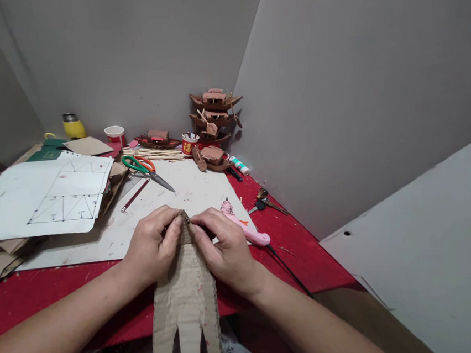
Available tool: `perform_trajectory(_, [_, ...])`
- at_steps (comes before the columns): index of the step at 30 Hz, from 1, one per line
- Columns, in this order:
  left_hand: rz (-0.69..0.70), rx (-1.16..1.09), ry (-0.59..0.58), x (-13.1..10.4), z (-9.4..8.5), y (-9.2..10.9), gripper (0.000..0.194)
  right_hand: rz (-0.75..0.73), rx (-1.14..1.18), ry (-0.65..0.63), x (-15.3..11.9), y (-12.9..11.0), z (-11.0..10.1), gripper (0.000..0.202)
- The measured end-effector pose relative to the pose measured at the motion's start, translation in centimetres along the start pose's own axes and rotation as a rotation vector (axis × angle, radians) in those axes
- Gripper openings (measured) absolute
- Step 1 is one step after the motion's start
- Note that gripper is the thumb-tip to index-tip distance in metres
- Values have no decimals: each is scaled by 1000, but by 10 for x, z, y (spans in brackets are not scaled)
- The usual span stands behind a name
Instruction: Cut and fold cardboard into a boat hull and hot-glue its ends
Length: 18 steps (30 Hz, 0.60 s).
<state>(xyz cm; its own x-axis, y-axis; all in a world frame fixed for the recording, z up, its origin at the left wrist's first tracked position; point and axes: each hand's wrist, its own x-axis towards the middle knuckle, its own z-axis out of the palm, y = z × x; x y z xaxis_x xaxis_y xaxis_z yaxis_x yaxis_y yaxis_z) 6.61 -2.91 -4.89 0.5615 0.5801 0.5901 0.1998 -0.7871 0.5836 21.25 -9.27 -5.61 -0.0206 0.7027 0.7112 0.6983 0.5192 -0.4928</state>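
Both of my hands pinch the far tip of a long brown cardboard piece (pixel 185 303) that runs from the table's front edge toward me. My left hand (pixel 153 245) grips the tip from the left, and my right hand (pixel 221 247) presses it from the right, fingertips meeting at the pointed end. The cardboard has several strips that come together at that tip. A pink glue gun (pixel 247 232) lies just right of my right hand, its black cord trailing toward the front edge.
Green and orange scissors (pixel 145 168) and a red pencil (pixel 135 195) lie on the white board (pixel 99 234). A paper with drawn triangles (pixel 46 197) sits left. Brown model boats (pixel 213 123), cups, wooden sticks, a glue stick (pixel 239 166) and keys (pixel 265 201) stand behind. Grey walls close the right.
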Motion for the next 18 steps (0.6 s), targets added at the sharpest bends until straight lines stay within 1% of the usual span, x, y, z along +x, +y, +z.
perform_trajectory(4, [-45, -21, -1, 1, -2, 3, 20, 10, 20, 12, 1, 1, -1, 10])
perform_trajectory(9, [-66, -31, -35, 4, -6, 5, 14, 13, 59, 13, 1, 6, -3, 11])
perform_trajectory(11, [-100, -35, -34, 5, -8, 5, 18, 17, 60, 9, 1, 7, -3, 11])
perform_trajectory(15, [-246, -91, -18, 9, -14, 5, 34, 31, 60, 5, 1, 8, -4, 11])
perform_trajectory(17, [-293, -105, 30, 12, -19, 3, 40, 42, 64, 5, 0, 9, -5, 11])
perform_trajectory(18, [-307, -103, 77, 14, -21, 2, 40, 49, 66, 8, 1, 9, -5, 10])
